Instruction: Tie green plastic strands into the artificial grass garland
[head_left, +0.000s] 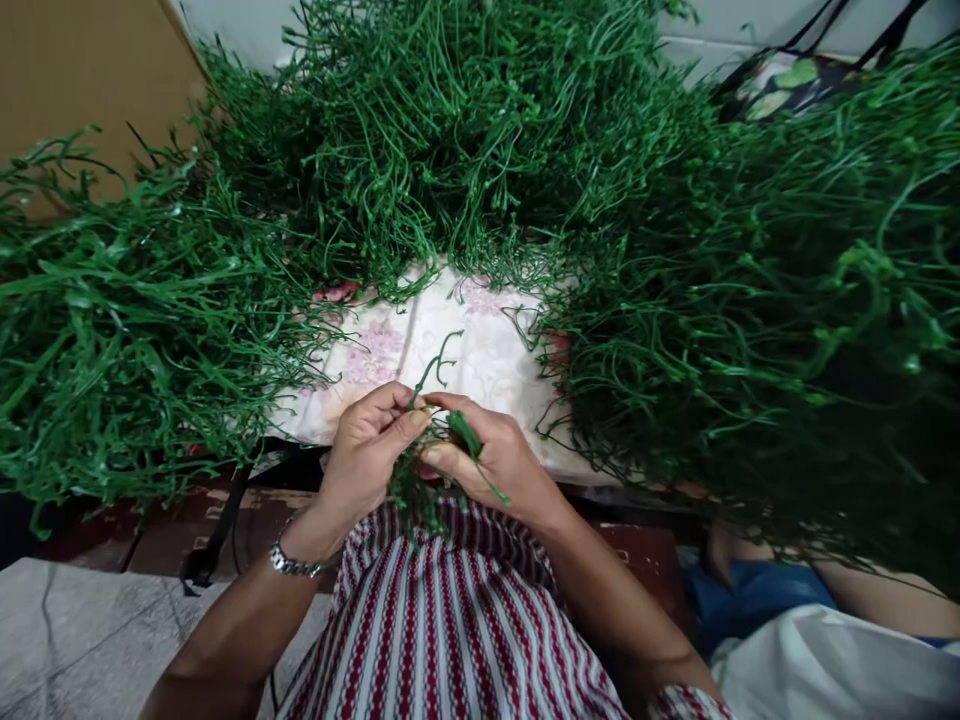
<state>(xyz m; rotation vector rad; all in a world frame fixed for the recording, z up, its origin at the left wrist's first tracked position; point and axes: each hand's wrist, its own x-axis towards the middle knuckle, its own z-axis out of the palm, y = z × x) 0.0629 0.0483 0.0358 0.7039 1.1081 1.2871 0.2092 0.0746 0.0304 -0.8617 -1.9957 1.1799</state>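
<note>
Close together over the front edge of a floral cloth (450, 350), both hands work at thin green plastic-looking stems. My left hand (373, 445), with a metal watch on its wrist, pinches a branching green stem (429, 372) between thumb and index finger; its forked tip points up and away. My right hand (487, 455) touches the same spot with its index finger and holds a green piece (465, 435) by the thumb. More green stems (416, 495) hang below the hands, over a striped red and white garment. Their lower grip is partly hidden by the fingers.
Large heaps of green stems lie at the left (135, 330), the back (450, 130) and the right (750, 330). A patterned bag (787, 85) is at the back right. Another person's legs (885, 595) show at the lower right.
</note>
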